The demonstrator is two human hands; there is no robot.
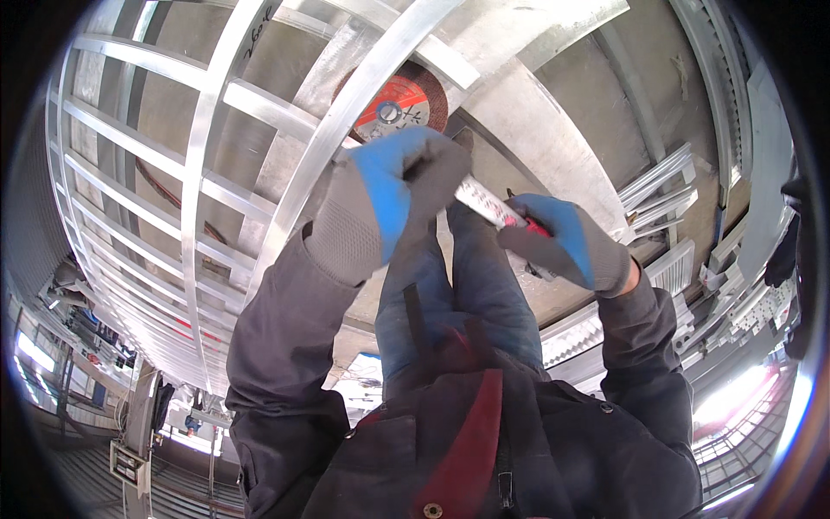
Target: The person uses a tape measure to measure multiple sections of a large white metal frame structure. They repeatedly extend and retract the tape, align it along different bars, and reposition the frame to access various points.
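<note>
My left hand, in a grey and blue work glove, is closed with its fingers curled at the upper left end of a white strip with red marks. The strip slants down to the right, and its exact kind is blurred. At its lower end my right hand, gloved alike, is closed around a red piece that meets the strip. The glove hides most of that piece. Just beyond my left hand lies a round red and brown cutting disc, partly behind a metal bar.
A large frame of silvery metal bars fills the left side. Flat metal plates lie ahead, with thin metal profiles stacked on the right. More metal pieces are piled farther right. My legs stand below my hands.
</note>
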